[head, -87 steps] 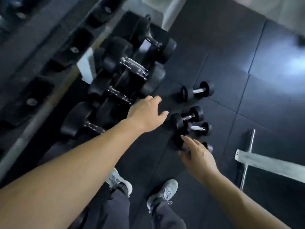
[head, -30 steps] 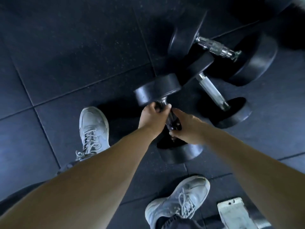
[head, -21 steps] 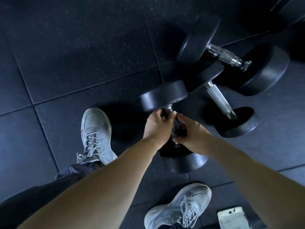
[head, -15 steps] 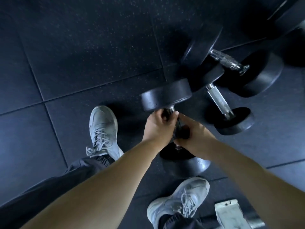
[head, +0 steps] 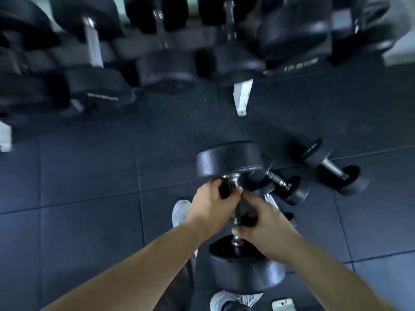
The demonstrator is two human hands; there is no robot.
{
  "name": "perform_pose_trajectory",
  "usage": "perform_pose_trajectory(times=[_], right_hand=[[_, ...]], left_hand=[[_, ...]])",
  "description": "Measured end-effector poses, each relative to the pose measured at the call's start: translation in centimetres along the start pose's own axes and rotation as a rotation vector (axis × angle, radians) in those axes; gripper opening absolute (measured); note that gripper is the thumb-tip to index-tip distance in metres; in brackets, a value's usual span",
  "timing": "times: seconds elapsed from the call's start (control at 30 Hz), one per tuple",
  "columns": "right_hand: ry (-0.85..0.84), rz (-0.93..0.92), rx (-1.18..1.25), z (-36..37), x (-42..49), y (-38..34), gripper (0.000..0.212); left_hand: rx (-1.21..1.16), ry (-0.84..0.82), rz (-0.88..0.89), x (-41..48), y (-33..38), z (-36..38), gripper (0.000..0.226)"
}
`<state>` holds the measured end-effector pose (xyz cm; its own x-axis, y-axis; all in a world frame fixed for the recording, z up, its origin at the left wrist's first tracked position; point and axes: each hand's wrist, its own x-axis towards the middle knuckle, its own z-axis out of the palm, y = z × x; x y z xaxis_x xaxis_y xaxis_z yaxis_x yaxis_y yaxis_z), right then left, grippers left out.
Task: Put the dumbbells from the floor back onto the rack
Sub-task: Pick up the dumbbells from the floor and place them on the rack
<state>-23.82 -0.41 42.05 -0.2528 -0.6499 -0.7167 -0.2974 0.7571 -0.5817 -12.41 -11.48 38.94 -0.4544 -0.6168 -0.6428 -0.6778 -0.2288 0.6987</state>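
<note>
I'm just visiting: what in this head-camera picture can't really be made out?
Head view only.
The rack: motion blur; weight markings unreadable, free slots unclear.
The held dumbbell: handle mostly covered by the left hand and right hand.
A small dumbbell on the floor: far end hidden behind the held dumbbell.
The right shoe: cut off by the bottom edge.

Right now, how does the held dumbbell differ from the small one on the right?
The held dumbbell has much bigger heads than the small dumbbell. The left hand and right hand grip the held dumbbell; the small dumbbell lies untouched on the floor. Both: black heads, metal handles.
</note>
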Motion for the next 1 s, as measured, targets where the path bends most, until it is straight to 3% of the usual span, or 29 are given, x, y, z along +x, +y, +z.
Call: perform_pose_trajectory(times=[0.23,0.3,0.47,0.73,1.0], right_hand=[[0.059,-0.076,0.015,-7.4,-5.8,-18.8,0.054],[0.087,-0.115,0.031,-9.3,-6.4,-23.5,0.046],[0.087,-0.162,0.079,-13.5,-5.8,-33.5,0.052],[0.085,-0.251,0.079,-20.2,3.0,-45.0,0.041],[0.111,-0.28,0.028,-26.4,15.5,-55.5,0.048]], left_hand=[[-0.056,0.01,0.105,-4.3,14.4,-13.9,0.051],[-0.038,0.023,0.14,-4.5,17.9,-17.4,0.044],[-0.012,0.062,0.181,-3.2,25.7,-25.2,0.033],[-0.017,0.193,0.175,4.9,35.3,-34.3,0.025],[-0.081,0.266,0.198,17.1,42.4,-42.8,0.022]])
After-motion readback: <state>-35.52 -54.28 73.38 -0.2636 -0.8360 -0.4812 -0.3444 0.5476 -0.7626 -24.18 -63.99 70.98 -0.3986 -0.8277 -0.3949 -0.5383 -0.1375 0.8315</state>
